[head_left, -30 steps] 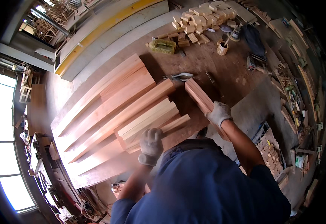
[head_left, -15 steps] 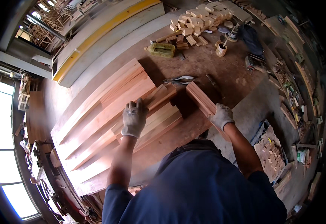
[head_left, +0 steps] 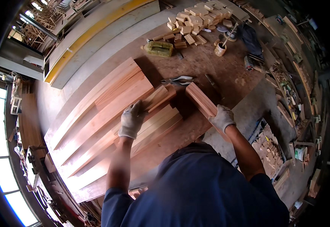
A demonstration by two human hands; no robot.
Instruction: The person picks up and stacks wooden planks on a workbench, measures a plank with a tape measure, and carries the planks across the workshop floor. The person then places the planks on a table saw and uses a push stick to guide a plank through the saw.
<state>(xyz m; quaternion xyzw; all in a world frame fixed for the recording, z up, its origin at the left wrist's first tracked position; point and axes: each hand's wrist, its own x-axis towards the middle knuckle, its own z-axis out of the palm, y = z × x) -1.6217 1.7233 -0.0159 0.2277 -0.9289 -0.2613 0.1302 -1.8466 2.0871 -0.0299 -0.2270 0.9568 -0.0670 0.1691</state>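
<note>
My left hand (head_left: 131,119), in a pale work glove, is closed around the near end of a short wooden strip (head_left: 156,96) on top of the stacked boards. My right hand (head_left: 222,118), gloved too, grips a reddish wooden bar (head_left: 201,99) with lengthwise lines, slanting across the table's near right edge. Beside the left hand, long wooden boards (head_left: 125,85) lie in a stepped stack, with lighter strips (head_left: 161,123) nearer me. Pliers (head_left: 178,80) with pale handles rest beyond the bar, and a slim dark tool (head_left: 212,83) lies next to them.
Past the boards are a yellowish plastic bottle (head_left: 158,48), a heap of small wood blocks (head_left: 199,17) and a pot with a brush (head_left: 220,49). A crate of wood pieces (head_left: 269,151) stands on the floor at my right. A long yellow-striped bench (head_left: 93,39) runs at the far left.
The short strip under my left hand now shows a lighter face, as if tilted. My left hand's fingers have shifted slightly. The right hand keeps its hold on the bar. The whole view has shifted slightly.
</note>
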